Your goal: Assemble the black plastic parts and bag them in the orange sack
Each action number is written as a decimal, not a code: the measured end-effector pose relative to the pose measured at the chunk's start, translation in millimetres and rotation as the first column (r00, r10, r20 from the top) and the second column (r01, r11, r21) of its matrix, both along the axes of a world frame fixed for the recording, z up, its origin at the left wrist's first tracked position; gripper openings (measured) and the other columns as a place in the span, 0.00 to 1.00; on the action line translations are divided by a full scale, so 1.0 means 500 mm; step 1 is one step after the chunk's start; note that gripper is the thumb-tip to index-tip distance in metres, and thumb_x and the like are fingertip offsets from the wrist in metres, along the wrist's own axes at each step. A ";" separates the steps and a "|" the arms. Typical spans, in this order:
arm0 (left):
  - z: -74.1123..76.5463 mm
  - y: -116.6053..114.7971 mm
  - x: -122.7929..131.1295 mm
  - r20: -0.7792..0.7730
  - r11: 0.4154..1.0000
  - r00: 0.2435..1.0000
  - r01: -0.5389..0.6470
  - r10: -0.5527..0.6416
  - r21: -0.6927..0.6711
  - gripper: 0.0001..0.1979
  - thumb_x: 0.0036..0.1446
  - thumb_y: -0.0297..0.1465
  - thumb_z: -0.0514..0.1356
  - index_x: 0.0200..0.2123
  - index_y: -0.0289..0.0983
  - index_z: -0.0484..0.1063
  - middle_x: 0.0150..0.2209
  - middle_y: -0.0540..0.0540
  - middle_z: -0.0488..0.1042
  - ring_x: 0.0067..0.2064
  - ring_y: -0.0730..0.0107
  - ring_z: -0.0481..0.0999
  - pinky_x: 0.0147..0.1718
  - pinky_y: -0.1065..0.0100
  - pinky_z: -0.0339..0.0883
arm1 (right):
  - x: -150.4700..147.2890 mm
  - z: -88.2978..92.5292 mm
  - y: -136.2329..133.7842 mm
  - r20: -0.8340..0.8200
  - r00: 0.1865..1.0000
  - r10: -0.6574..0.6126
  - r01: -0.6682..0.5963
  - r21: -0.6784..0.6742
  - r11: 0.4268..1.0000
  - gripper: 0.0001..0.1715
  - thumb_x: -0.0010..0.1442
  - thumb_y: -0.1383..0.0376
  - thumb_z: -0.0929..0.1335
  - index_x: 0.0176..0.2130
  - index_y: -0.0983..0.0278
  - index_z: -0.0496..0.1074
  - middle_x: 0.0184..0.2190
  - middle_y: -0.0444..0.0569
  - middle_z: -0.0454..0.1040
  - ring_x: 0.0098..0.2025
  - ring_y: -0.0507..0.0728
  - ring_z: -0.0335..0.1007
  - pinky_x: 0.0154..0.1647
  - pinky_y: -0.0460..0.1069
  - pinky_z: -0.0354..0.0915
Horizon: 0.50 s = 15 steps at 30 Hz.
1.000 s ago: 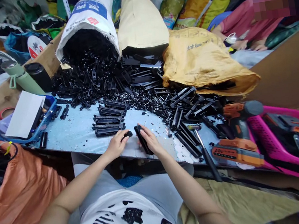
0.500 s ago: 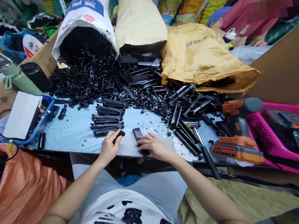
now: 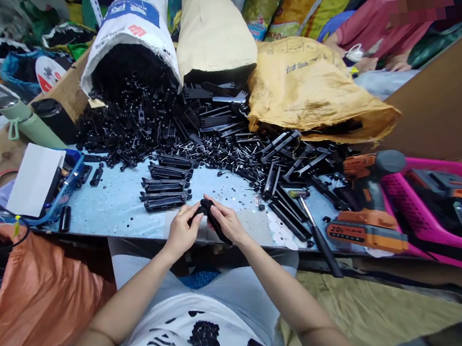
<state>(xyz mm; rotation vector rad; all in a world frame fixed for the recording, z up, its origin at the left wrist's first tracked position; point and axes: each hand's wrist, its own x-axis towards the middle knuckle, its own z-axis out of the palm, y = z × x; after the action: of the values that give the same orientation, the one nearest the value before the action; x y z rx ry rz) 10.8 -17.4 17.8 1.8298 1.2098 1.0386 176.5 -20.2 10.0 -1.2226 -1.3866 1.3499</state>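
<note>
Head view: the person's right hand (image 3: pixel 228 223) has its grip clasped around 1 long black part (image 3: pixel 218 227), which lies along the fingers at the near edge of the surface (image 3: pixel 109 207). The left hand (image 3: pixel 182 229) has its grip pinched on 1 small black piece (image 3: pixel 204 207), mostly covered by the fingers, at the far end of the long part. Just beyond the left hand lies a stack of what looks like 4 black assemblies (image 3: pixel 166 185). To the right are 1 hammer (image 3: pixel 320 240), 1 cordless drill (image 3: pixel 367 205) and 1 pink basket (image 3: pixel 398 209). Behind, 3 sacks, white (image 3: pixel 130 24), cream (image 3: pixel 213 32) and yellow (image 3: pixel 309 87), border heaped loose parts (image 3: pixel 133 123), too jumbled to count.
</note>
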 end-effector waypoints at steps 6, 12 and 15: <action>0.021 -0.008 0.009 -0.018 0.992 1.000 0.003 0.000 0.125 0.17 0.62 0.32 0.52 0.52 0.35 0.70 0.39 0.43 0.71 0.41 0.68 0.72 0.42 0.66 0.67 | 0.018 0.002 -0.004 0.212 0.974 0.084 -0.142 0.275 0.951 0.27 0.63 0.55 0.61 0.60 0.57 0.61 0.36 0.47 0.68 0.24 0.47 0.63 0.31 0.47 0.68; 0.015 -0.009 0.030 0.085 0.944 0.992 -0.115 0.092 0.310 0.16 0.64 0.31 0.49 0.52 0.36 0.69 0.40 0.42 0.71 0.42 0.69 0.71 0.43 0.66 0.67 | -0.032 -0.007 -0.022 0.137 0.987 -0.083 0.026 0.369 0.929 0.29 0.65 0.54 0.58 0.63 0.56 0.55 0.42 0.49 0.68 0.24 0.48 0.64 0.30 0.47 0.68; -0.009 -0.013 0.028 0.020 0.969 0.992 -0.127 0.125 0.214 0.17 0.65 0.32 0.47 0.53 0.37 0.67 0.43 0.41 0.70 0.44 0.67 0.72 0.44 0.64 0.67 | -0.008 -0.007 -0.004 0.296 0.955 0.008 -0.119 0.362 0.925 0.29 0.65 0.53 0.56 0.63 0.55 0.55 0.46 0.50 0.69 0.33 0.51 0.69 0.40 0.50 0.69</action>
<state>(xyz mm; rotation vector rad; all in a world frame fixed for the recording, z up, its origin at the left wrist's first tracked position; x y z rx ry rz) 25.0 -23.9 13.4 1.9300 1.2644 1.2895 172.4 -22.1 6.4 -1.1484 -1.8101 0.9067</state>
